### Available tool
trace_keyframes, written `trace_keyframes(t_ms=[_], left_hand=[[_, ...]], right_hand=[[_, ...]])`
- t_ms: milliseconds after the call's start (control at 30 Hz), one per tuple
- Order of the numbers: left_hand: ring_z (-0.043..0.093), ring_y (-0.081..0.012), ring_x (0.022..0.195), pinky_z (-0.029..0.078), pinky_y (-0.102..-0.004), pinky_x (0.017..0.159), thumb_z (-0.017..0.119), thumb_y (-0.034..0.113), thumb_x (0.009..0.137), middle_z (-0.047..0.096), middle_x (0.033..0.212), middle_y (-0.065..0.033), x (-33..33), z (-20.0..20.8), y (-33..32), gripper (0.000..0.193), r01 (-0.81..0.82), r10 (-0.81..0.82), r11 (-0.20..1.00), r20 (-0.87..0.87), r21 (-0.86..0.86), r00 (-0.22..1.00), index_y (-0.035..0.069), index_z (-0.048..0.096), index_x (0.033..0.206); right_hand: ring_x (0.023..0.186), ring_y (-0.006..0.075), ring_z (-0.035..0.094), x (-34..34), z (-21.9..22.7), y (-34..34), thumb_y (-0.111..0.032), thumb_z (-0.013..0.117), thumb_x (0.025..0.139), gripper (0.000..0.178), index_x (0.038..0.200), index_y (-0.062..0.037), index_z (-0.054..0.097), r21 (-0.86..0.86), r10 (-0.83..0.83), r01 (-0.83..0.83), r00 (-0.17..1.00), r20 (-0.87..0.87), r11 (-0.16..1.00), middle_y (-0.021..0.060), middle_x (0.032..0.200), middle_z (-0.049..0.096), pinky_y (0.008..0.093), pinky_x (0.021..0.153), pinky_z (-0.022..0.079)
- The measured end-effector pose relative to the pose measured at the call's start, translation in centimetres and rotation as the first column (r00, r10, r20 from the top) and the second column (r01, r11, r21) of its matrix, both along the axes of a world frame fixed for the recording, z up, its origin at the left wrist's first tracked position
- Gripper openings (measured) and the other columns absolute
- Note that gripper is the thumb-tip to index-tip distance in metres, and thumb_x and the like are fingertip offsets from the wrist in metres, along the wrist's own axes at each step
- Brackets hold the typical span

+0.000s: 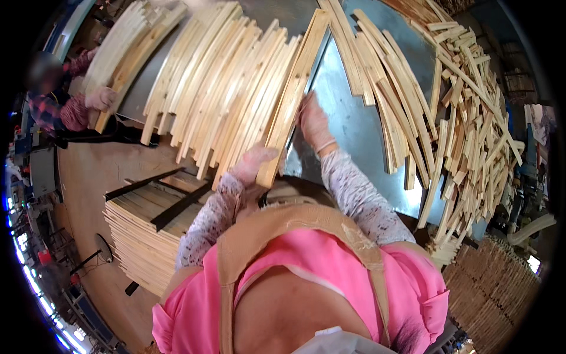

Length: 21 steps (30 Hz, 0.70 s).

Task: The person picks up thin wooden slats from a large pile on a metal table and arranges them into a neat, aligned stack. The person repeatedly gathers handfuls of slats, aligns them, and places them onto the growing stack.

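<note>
A long pale wooden board (295,97) slants across the metal table, its near end toward me. My left hand (252,167), in a pinkish glove, is closed on that near end, with the thumb lying over the wood. Farther up, my gloved right hand (316,123) is closed at the board's right edge; its fingertips are partly hidden. Left of this board lies a wide row of similar wooden strips (221,88), side by side. More strips (395,100) lie loosely on the right part of the table.
Short wood offcuts (471,130) are heaped at the right side. A stack of boards (138,236) with dark metal bars (183,206) on top stands below the table at left. At far left a co-worker's gloved hand (100,98) holds another board (138,65). Bare metal tabletop (345,133) shows beside my right hand.
</note>
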<state>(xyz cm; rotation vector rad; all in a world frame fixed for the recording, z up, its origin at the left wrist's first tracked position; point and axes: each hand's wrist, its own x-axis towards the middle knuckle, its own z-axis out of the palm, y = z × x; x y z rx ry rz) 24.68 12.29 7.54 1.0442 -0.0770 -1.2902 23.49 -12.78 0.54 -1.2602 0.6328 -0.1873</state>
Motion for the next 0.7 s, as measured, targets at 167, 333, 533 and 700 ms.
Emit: trace_keyframes(t_ms=[167,333,533,700], left_hand=[[0.071,-0.0202,0.094,0.062,-0.0377,0.081,0.06,0.046,0.11,0.072,0.112,-0.0114,-0.8,-0.6,-3.1,0.057,-0.073,0.062,0.974,0.057,0.213,0.996,0.001,0.058,0.144],[0.069,-0.0241,0.107,0.056,-0.0378,0.096,0.058,0.049,0.11,0.073,0.123,-0.0118,-2.8,-4.2,-3.9,0.064,-0.199,0.075,0.916,0.338,0.349,0.938,-0.006,0.059,0.142],[0.063,-0.0395,0.126,0.048,-0.0478,0.109,0.065,0.038,0.104,0.067,0.134,-0.0274,-4.8,-2.6,-3.6,0.038,-0.407,-0.241,0.787,0.839,0.463,0.489,0.003,0.071,0.117],[0.047,-0.0489,0.144,0.035,-0.0664,0.119,0.073,0.036,0.099,0.051,0.157,-0.0242,-8.5,-5.7,-2.1,0.033,-0.66,-0.527,0.647,0.849,0.38,-0.028,0.007,0.065,0.11]], right_hand=[[0.09,0.0217,0.073,0.5,5.0,-1.4,-0.036,0.074,0.098,0.05,0.127,0.0044,0.072,-0.035,-0.061,0.055,0.977,-0.206,0.998,0.0129,0.105,0.076,0.0351,0.079,0.059],[0.088,0.0239,0.075,-0.7,3.3,-2.2,-0.033,0.075,0.097,0.055,0.136,0.0055,0.069,0.027,0.044,-0.038,0.955,-0.295,0.999,0.0153,0.109,0.077,0.0389,0.075,0.061],[0.109,0.0357,0.074,-4.7,6.2,-1.3,-0.04,0.07,0.096,0.06,0.132,0.0086,0.07,-0.158,0.075,-0.141,0.927,-0.367,0.977,0.0253,0.115,0.078,0.0408,0.1,0.056],[0.11,0.033,0.073,-6.4,8.5,-16.2,-0.037,0.063,0.106,0.051,0.136,0.004,0.067,-0.813,-0.003,-0.467,0.867,-0.499,0.347,0.0249,0.121,0.075,0.0399,0.099,0.056]])
